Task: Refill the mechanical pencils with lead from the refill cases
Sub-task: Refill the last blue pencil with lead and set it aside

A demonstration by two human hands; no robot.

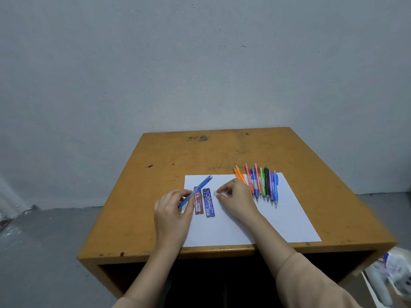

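Pencils (262, 185) lie in a row at the paper's (278, 218) far right corner. I see the left hand (173, 210) gripping a blue pencil (200, 187) over the red case (199, 205); the right hand (236, 196) pinches a small white piece (215, 193) beside the blue case (210, 204).

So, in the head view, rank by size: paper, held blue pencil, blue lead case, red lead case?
1. white paper
2. blue pencil
3. blue lead case and red lead case look alike
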